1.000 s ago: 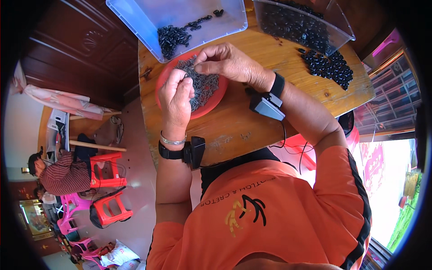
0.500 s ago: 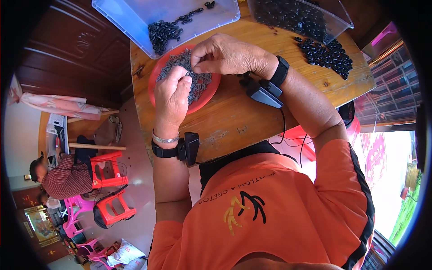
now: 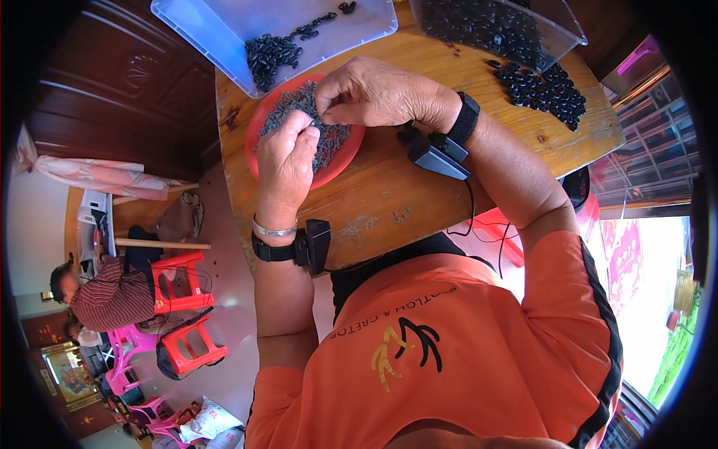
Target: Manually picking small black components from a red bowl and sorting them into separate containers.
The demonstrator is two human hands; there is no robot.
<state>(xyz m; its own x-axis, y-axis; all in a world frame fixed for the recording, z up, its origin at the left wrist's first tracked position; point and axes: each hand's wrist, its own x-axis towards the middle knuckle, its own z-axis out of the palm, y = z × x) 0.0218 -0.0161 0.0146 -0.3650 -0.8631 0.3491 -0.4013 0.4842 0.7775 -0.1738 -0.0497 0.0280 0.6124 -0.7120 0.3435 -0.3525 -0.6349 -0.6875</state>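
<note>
Both my hands meet over a red bowl (image 3: 345, 156) heaped with small grey pieces (image 3: 329, 142). My left hand (image 3: 286, 156) is closed, thumb pressed to the curled index finger, with a tiny dark piece showing at the tip. My right hand (image 3: 370, 93) comes in from the right, its thumb and forefinger pinched together right beside the left thumb. What the right fingertips hold is too small and too covered to make out. Past the bowl, a clear plastic bin (image 3: 351, 37) contains a pile of small black oval parts (image 3: 271, 56).
A second clear bin (image 3: 553, 52) with many black parts stands at the far right. Loose black parts (image 3: 550, 97) lie beside it on the wooden table (image 3: 389, 217). Cables hang at the table's near edge. To the left are red stools (image 3: 191, 348) and a seated person (image 3: 112, 299).
Almost nothing differs. Both hands keep their closed pose over the bowl, with only a very slight shift of the right hand.
</note>
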